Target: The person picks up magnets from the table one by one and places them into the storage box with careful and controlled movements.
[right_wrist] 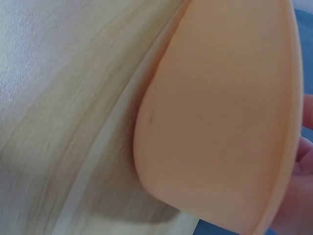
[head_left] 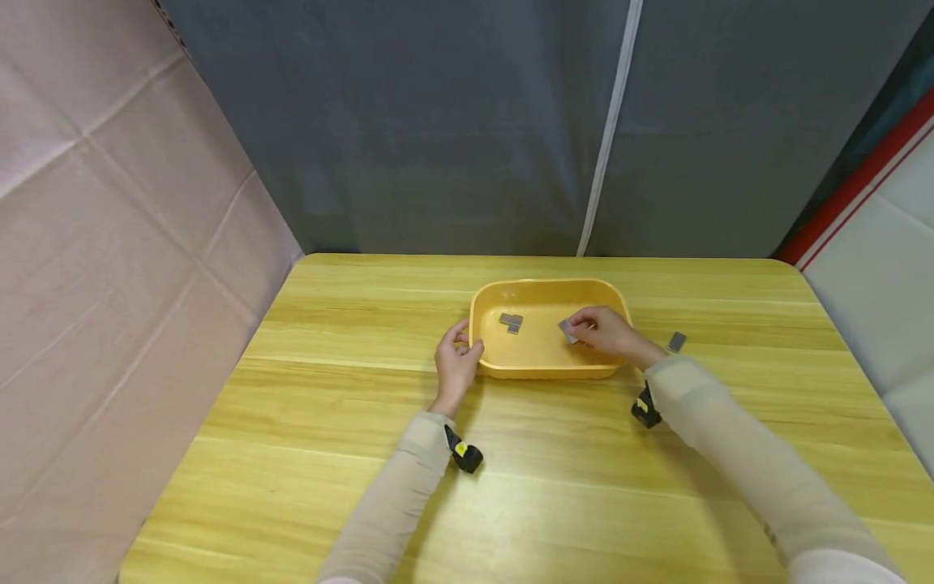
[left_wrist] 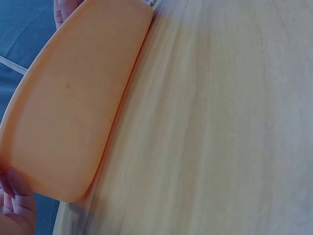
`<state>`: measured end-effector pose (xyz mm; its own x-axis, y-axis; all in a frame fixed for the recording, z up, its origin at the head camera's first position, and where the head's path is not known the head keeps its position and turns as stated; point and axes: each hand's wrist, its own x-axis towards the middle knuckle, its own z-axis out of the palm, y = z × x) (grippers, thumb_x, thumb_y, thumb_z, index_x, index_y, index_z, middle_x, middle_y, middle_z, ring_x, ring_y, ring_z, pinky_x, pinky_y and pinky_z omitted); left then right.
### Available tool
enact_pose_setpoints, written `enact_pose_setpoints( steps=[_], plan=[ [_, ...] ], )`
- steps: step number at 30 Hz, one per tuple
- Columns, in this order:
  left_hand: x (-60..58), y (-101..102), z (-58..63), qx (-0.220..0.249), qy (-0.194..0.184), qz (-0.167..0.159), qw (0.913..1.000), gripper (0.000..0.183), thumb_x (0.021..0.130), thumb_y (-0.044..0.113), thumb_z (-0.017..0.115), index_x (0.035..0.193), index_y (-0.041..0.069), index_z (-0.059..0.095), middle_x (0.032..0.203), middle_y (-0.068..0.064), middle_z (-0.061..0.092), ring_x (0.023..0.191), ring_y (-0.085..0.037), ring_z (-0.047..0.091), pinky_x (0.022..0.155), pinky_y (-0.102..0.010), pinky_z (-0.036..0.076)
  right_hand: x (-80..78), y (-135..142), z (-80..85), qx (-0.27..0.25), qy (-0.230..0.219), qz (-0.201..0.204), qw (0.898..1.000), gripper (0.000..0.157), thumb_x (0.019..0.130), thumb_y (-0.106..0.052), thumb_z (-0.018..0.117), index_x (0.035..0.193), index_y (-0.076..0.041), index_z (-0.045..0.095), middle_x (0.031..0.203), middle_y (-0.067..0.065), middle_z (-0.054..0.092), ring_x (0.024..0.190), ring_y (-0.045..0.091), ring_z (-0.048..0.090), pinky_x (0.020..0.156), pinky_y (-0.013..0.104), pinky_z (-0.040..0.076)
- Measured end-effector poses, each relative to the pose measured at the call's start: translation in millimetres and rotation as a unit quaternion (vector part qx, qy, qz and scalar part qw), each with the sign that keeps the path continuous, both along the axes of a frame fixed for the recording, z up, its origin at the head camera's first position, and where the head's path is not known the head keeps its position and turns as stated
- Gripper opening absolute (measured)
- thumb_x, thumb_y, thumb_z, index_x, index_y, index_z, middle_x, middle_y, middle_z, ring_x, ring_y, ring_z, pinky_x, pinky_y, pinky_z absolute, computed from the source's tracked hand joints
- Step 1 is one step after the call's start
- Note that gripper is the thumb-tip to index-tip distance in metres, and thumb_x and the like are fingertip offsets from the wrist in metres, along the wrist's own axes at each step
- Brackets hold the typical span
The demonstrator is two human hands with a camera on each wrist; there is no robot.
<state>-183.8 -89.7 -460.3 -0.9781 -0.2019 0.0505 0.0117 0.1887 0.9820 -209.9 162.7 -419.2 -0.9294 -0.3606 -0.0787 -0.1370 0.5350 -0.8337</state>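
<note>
A yellow plastic tray (head_left: 547, 372) stands on the table. My left hand (head_left: 457, 367) grips its left rim, the thumb at the front corner. In the left wrist view, that hand (left_wrist: 17, 205) shows at the rim of the tray (left_wrist: 73, 98). Over the tray's right half, my right hand (head_left: 604, 331) pinches a small flat grey piece (head_left: 567, 330) between thumb and fingertips. Several similar grey pieces (head_left: 513, 321) lie together on the tray's floor at the left. In the right wrist view, the tray wall (right_wrist: 220, 112) hides most of the right hand (right_wrist: 298, 181).
Another small grey piece (head_left: 677, 341) lies on the wooden table (head_left: 554, 478), right of the tray and beside the right sleeve. A dark grey curtain (head_left: 438, 130) hangs behind the table. Pale cloth (head_left: 131, 284) covers the left side.
</note>
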Motion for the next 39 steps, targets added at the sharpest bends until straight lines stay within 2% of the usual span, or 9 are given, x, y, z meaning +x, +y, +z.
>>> enact_pose_setpoints(
  steps=[6, 11, 16, 20, 25, 29, 31, 37, 39],
  plan=[
    [-0.5, 1, -0.2, -0.009, 0.000, 0.007, 0.9999, 0.040, 0.078, 0.001, 0.059, 0.118, 0.003, 0.054, 0.084, -0.008, 0.046, 0.049, -0.006, 0.041, 0.041, -0.017, 0.034, -0.2, -3, -3.8, 0.029, -0.018, 0.012, 0.999, 0.018, 0.086, -0.006, 0.055, 0.095, 0.010, 0.057, 0.079, 0.014, 0.056, 0.064, 0.021, 0.051, 0.053, 0.025, 0.045],
    [-0.2, 1, -0.7, -0.011, 0.001, 0.007, 0.9999, 0.039, 0.079, 0.001, 0.059, 0.118, 0.004, 0.055, 0.084, -0.008, 0.046, 0.048, -0.006, 0.040, 0.041, -0.017, 0.034, 0.5, -4, -5.2, 0.037, -0.023, 0.038, 0.998, 0.016, 0.086, -0.007, 0.056, 0.091, 0.008, 0.057, 0.076, 0.013, 0.056, 0.062, 0.019, 0.050, 0.053, 0.029, 0.046],
    [1.3, 0, -0.6, -0.005, -0.001, 0.000, 1.0000, 0.041, 0.079, 0.002, 0.059, 0.119, 0.003, 0.053, 0.087, -0.011, 0.047, 0.050, -0.007, 0.041, 0.041, -0.017, 0.035, 2.0, -5, -9.3, 0.077, 0.010, 0.068, 0.995, 0.012, 0.084, -0.007, 0.058, 0.085, 0.005, 0.059, 0.073, 0.007, 0.056, 0.062, 0.014, 0.046, 0.057, 0.026, 0.042],
    [1.4, 0, -1.3, -0.002, -0.001, -0.002, 1.0000, 0.041, 0.079, 0.003, 0.059, 0.119, 0.004, 0.053, 0.086, -0.008, 0.046, 0.049, -0.007, 0.040, 0.040, -0.017, 0.034, 2.4, -6, -10.3, 0.096, 0.045, 0.058, 0.993, 0.010, 0.083, -0.006, 0.059, 0.082, 0.004, 0.059, 0.072, 0.006, 0.056, 0.063, 0.015, 0.046, 0.059, 0.027, 0.041],
    [0.7, 0, -2.1, -0.004, 0.002, -0.001, 1.0000, 0.041, 0.079, 0.003, 0.058, 0.119, 0.004, 0.053, 0.085, -0.006, 0.045, 0.047, -0.007, 0.038, 0.039, -0.018, 0.033, 2.4, -8, -9.6, 0.105, 0.036, 0.039, 0.993, 0.011, 0.083, -0.007, 0.059, 0.082, 0.004, 0.059, 0.071, 0.007, 0.055, 0.063, 0.015, 0.046, 0.058, 0.027, 0.040],
    [1.2, -1, -0.8, -0.002, 0.000, -0.005, 1.0000, 0.041, 0.079, 0.002, 0.059, 0.120, 0.003, 0.053, 0.086, -0.009, 0.046, 0.047, -0.006, 0.038, 0.039, -0.017, 0.034, 3.1, -9, -10.9, 0.123, 0.030, 0.046, 0.991, 0.010, 0.082, -0.006, 0.058, 0.079, 0.004, 0.058, 0.070, 0.007, 0.055, 0.062, 0.016, 0.047, 0.057, 0.027, 0.041],
    [2.9, -1, 2.3, 0.005, -0.001, -0.009, 0.9999, 0.041, 0.080, 0.001, 0.058, 0.120, 0.002, 0.052, 0.087, -0.012, 0.046, 0.047, -0.007, 0.038, 0.039, -0.017, 0.033, 3.0, -10, -12.1, 0.134, 0.032, 0.048, 0.989, 0.009, 0.082, -0.005, 0.059, 0.078, 0.003, 0.058, 0.071, 0.008, 0.056, 0.063, 0.017, 0.048, 0.058, 0.027, 0.041],
    [17.0, 4, 28.8, 0.009, 0.002, -0.016, 0.9998, 0.040, 0.080, -0.004, 0.056, 0.120, -0.007, 0.049, 0.091, -0.023, 0.046, 0.049, -0.008, 0.037, 0.038, -0.012, 0.029, 1.0, -10, -13.0, 0.151, 0.024, 0.043, 0.987, 0.010, 0.080, -0.005, 0.060, 0.078, 0.004, 0.058, 0.073, 0.010, 0.057, 0.066, 0.019, 0.049, 0.060, 0.028, 0.041],
    [18.6, 5, 32.3, 0.005, 0.001, -0.016, 0.9999, 0.040, 0.080, -0.004, 0.055, 0.120, -0.007, 0.049, 0.092, -0.023, 0.046, 0.048, -0.007, 0.036, 0.039, -0.011, 0.029, 0.2, -10, -12.0, 0.155, 0.024, 0.043, 0.987, 0.010, 0.079, -0.005, 0.061, 0.078, 0.005, 0.059, 0.073, 0.010, 0.057, 0.067, 0.019, 0.049, 0.061, 0.029, 0.042]
  ],
)
